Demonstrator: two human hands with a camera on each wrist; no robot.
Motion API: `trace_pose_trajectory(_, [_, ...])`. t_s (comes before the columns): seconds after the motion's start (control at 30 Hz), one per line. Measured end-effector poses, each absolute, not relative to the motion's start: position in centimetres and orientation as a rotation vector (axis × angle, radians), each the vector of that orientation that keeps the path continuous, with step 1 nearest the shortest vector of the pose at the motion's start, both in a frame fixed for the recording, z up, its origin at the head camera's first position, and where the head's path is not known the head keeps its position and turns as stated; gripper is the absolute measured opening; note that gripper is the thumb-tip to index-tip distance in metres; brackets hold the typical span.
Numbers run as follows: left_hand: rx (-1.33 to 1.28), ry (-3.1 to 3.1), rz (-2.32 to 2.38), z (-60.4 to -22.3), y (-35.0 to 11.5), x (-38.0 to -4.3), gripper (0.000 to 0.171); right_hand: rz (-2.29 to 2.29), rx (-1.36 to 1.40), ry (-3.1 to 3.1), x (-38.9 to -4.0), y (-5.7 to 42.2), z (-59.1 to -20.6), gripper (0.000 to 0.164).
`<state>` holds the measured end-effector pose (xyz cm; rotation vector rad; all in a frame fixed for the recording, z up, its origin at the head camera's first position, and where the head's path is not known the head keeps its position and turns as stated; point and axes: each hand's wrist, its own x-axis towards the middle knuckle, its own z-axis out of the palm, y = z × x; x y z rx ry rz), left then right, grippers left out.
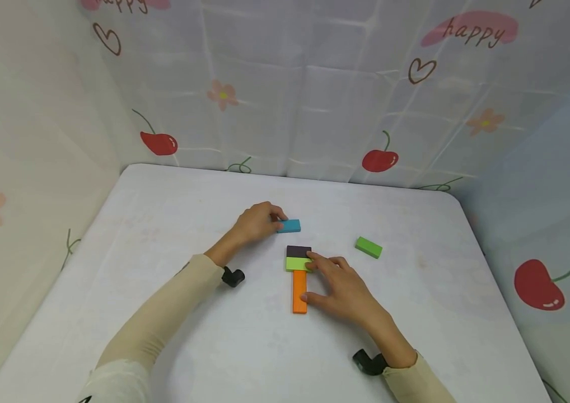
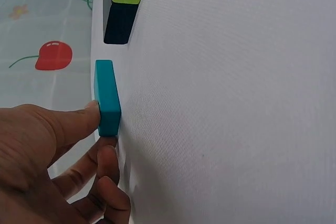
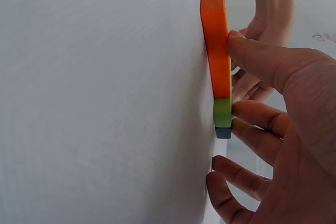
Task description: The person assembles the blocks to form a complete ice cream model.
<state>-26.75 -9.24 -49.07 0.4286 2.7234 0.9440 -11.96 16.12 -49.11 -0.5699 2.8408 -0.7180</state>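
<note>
The blue block (image 1: pixel 292 226) is on the far part of the desk (image 1: pixel 204 352), just beyond a row of three blocks and apart from them; whether it rests fully flat is hard to tell. The left hand (image 1: pixel 255 223) pinches its left end between thumb and fingers.

In the row, the dark block (image 1: pixel 297 251) is farthest, the light green block (image 1: pixel 294 264) touches its near side, and the orange block (image 1: pixel 298 285) meets the light green one end-on, its length running toward the near edge. The right hand (image 1: pixel 342 288) comes in from the right with fingers spread and extended: the thumb touches the orange block, while fingertips touch the right side of the light green and dark blocks. The two hands are apart from each other.

To the right, well away from the row, the green block (image 1: pixel 368 247) lies slanted. Each wrist bears a black camera, and both arms have beige sleeves (image 1: pixel 164 313). Behind the white desk hangs a pale curtain (image 1: pixel 310 123) printed with cherries, flowers and hearts.
</note>
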Motion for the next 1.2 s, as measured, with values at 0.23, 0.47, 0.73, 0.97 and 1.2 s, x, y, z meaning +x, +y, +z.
trace_pose_trajectory(0.23, [0.45, 2.725, 0.943, -49.2, -8.9, -26.5, 0.021, -0.712, -0.557, 2.835, -12.0, 16.1, -49.0, 0.091])
trace_pose_trajectory(0.47, [0.476, 2.685, 0.985, -49.4, -8.4, -26.3, 0.02, -0.712, -0.556, 2.84, -11.9, 16.2, -49.1, 0.091])
trace_pose_trajectory(0.73, [0.51, 2.646, 0.971, -49.4, -8.0, -26.0, 0.02, -0.724, -0.562, 2.825, -12.0, 16.2, -49.1, 0.09])
trace_pose_trajectory(0.97, [0.537, 2.63, 0.975, -49.4, -8.0, -25.7, 0.021, -0.706, -0.56, 2.836, -12.1, 16.2, -49.3, 0.089])
trace_pose_trajectory(1.2, [0.558, 2.602, 1.006, -49.7, -8.0, -25.3, 0.021, -0.713, -0.556, 2.83, -12.1, 16.1, -49.3, 0.088])
